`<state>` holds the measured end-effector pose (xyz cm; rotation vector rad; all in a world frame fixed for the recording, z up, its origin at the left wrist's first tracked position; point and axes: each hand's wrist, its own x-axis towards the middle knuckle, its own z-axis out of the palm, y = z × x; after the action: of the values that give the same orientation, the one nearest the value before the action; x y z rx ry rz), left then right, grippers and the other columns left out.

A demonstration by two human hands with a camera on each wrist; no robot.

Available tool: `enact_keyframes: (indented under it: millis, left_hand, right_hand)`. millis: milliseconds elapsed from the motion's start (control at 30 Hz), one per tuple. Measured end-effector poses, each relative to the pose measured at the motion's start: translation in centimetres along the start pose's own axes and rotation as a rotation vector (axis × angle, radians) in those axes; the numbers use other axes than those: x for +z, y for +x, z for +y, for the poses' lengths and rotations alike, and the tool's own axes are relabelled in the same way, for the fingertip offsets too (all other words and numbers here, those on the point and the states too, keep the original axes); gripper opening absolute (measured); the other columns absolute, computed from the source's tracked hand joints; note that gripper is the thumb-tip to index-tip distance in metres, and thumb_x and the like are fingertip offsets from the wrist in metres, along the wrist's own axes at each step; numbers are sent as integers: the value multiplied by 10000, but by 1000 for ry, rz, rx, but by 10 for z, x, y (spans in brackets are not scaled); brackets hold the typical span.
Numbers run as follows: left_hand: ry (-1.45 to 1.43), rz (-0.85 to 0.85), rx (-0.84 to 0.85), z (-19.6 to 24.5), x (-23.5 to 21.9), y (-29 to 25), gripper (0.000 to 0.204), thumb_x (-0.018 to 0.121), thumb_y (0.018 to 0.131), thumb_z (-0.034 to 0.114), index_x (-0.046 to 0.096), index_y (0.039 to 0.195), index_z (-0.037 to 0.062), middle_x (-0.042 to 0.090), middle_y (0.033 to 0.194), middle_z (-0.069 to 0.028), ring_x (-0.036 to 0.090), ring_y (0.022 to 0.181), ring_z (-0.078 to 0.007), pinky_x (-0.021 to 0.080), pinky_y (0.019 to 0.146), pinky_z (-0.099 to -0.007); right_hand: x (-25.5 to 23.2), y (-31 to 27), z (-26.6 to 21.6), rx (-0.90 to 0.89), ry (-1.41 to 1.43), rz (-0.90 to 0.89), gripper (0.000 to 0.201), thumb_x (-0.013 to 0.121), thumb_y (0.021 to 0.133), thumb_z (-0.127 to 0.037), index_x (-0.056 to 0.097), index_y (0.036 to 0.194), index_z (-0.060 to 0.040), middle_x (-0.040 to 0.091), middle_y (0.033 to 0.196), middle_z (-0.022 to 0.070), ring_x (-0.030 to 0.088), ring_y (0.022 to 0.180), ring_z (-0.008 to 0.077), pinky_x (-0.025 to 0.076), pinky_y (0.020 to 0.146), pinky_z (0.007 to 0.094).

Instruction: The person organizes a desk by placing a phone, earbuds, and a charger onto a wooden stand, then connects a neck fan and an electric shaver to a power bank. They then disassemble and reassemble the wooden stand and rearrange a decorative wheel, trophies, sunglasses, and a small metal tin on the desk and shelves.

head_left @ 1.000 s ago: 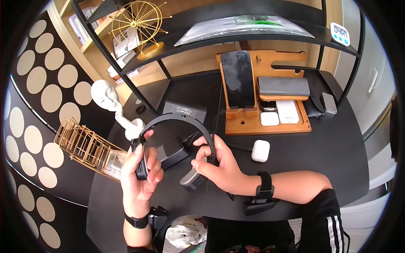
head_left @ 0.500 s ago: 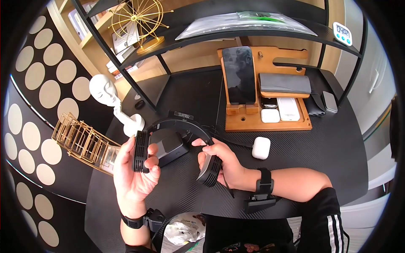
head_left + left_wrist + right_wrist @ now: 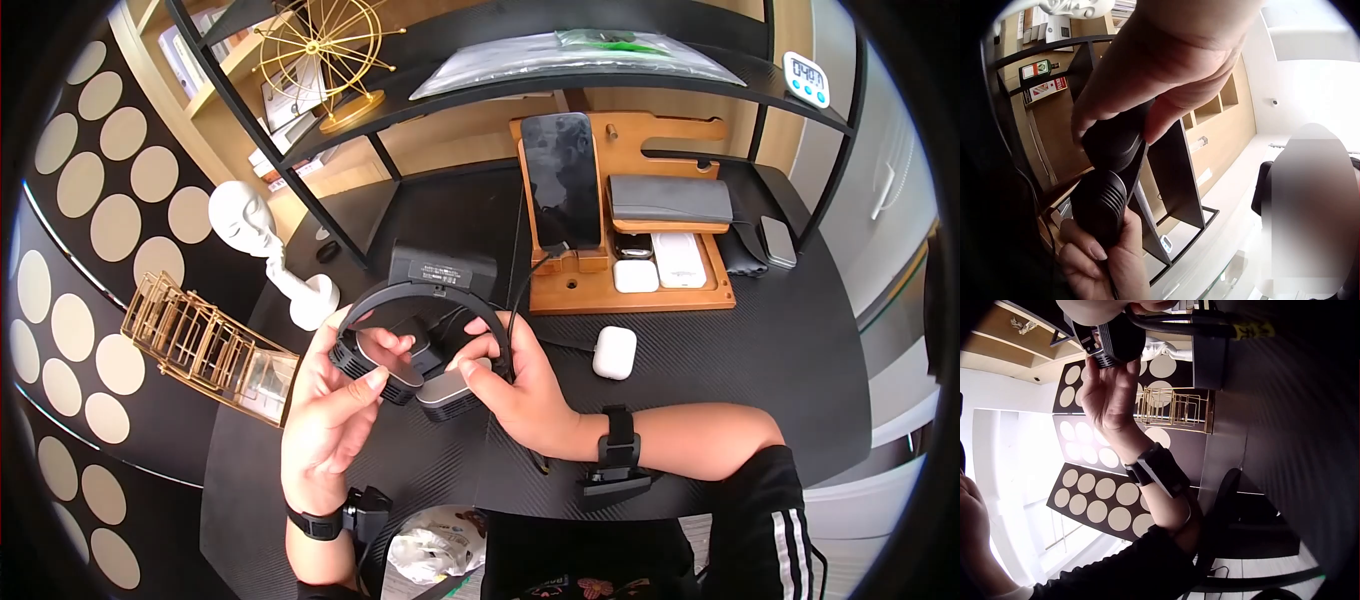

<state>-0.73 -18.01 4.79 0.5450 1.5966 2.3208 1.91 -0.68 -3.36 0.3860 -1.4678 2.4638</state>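
A black curved band point(image 3: 437, 290) with a vented, grey-faced pad at each end is held above the desk. My left hand point(image 3: 332, 410) pinches the left pad point(image 3: 392, 366) between thumb and fingers. Around the right end, near the right pad point(image 3: 452, 391), my right hand point(image 3: 520, 385) curls its fingers, thumb on the pad. The two pads are close together, their faces tilted upward. In the left wrist view my left hand point(image 3: 1172, 69) grips one black pad point(image 3: 1116, 140), just above the other pad point(image 3: 1099, 206).
Behind the band lies a dark box-shaped device point(image 3: 440, 268). A wooden stand point(image 3: 560, 296) with a phone point(image 3: 562, 180) is at the back right, a white earbud case point(image 3: 614, 353) before it. A white head figure point(image 3: 243, 219) and gold rack point(image 3: 205, 345) stand left; a black shelf point(image 3: 420, 118) spans above.
Both pads have swung from roughly upright to tilted, faces up, and come nearer each other. The left thumb now lies across its pad; the right hand has shifted its hold.
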Motion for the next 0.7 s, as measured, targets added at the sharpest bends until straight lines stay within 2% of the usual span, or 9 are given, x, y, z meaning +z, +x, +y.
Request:
enact_keyframes:
  millis: [100, 200, 333, 367, 400, 500, 533, 600, 700]
  left_hand:
    - [-88, 56, -28, 1, 5, 2, 555, 531, 793, -115, 368, 1307, 19, 551, 1153, -182, 495, 1177, -306, 385, 1007, -405]
    - [-209, 136, 14, -7, 6, 5, 529, 513, 787, -119, 386, 1283, 15, 537, 1188, -194, 474, 1198, -309, 381, 1011, -410]
    - [-312, 215, 51, -25, -3, 8, 457, 526, 796, -75, 417, 1230, 21, 551, 1145, -176, 492, 1167, -302, 419, 973, -455]
    - [-313, 212, 56, -29, -1, 9, 354, 529, 812, -22, 456, 1155, 29, 573, 1074, -166, 531, 1105, -307, 437, 954, -485]
    - [-313, 211, 55, -29, 1, 9, 354, 529, 812, -22, 456, 1155, 29, 573, 1074, -166, 531, 1105, -307, 437, 954, -485]
    - [-404, 268, -24, -28, 4, 11, 185, 520, 826, 48, 495, 1009, 44, 599, 981, -147, 587, 992, -303, 444, 941, -540]
    - [-403, 266, -26, -30, 2, 11, 185, 520, 826, 48, 495, 1009, 44, 599, 981, -147, 587, 992, -303, 444, 941, -540]
    - [-447, 247, -24, -31, -3, 10, 163, 520, 827, 49, 497, 989, 44, 598, 1011, -152, 586, 1010, -299, 446, 930, -553]
    - [-395, 233, -24, -30, -4, 9, 151, 520, 831, 59, 487, 978, 48, 598, 1017, -161, 578, 1037, -294, 444, 929, -559]
  right_hand:
    - [0, 0, 5, -80, -71, 7, 265, 594, 861, -45, 435, 1072, -25, 539, 881, 21, 509, 858, 69, 420, 799, 234]
    - [-2, -1, 4, -71, -118, -25, 260, 593, 848, -18, 440, 1055, -51, 548, 938, 16, 489, 878, 63, 401, 828, 238]
    - [-2, -1, 0, -123, -211, -10, 182, 619, 855, -66, 478, 961, -22, 534, 871, 12, 505, 848, 66, 415, 794, 227]
    - [-2, -1, -1, -104, -204, -4, 178, 620, 857, -72, 478, 951, -19, 532, 855, 9, 503, 834, 61, 417, 775, 223]
    - [-2, -1, -2, -85, -197, 2, 176, 621, 859, -79, 478, 941, -17, 529, 838, 6, 500, 821, 55, 418, 755, 219]
    - [-6, 2, -1, -85, -201, -5, 170, 609, 870, -83, 476, 945, -8, 534, 830, 7, 499, 809, 45, 420, 730, 219]
    - [-6, 2, -3, -86, -201, -2, 170, 609, 870, -83, 476, 945, -8, 534, 830, 7, 499, 809, 45, 420, 730, 219]
    - [-5, 0, -9, 30, -65, -3, 137, 569, 894, -83, 473, 953, -4, 560, 854, 21, 500, 814, 40, 421, 730, 221]
    - [-6, -1, -11, 61, -17, -18, 114, 527, 913, -79, 466, 969, 0, 586, 854, 33, 514, 828, 47, 421, 760, 224]
